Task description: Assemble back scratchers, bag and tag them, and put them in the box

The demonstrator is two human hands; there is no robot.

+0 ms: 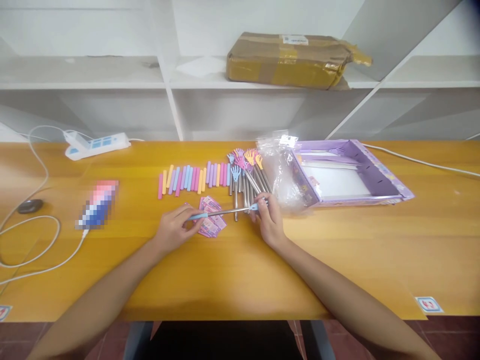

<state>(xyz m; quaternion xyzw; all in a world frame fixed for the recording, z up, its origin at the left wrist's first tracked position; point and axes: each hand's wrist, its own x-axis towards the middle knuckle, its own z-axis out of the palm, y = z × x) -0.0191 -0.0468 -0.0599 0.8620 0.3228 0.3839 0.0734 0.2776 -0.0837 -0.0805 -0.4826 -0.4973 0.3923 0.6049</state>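
A back scratcher [228,211] with a metal rod lies level between my two hands over the table. My left hand [173,228] grips its light-blue handle sleeve, while my right hand [271,221] pinches the blue claw-shaped head. Under the rod, partly covered, is a small fan of pink and purple printed cards [213,227]. Just beyond my right hand lies a pile of metal-rod back scratchers with blue, yellow, pink and purple heads [249,157]. Left of that pile runs a row of coloured sleeves [193,179] in pink, yellow, blue and purple.
A purple display box [386,175] on the right holds a purple scratcher and flat pieces. Clear plastic bags [287,180] lean against it. Leftward are a power strip [98,145], a black mouse-like object [30,206], a blurred-out device and cables. A taped carton [288,60] sits on the shelf.
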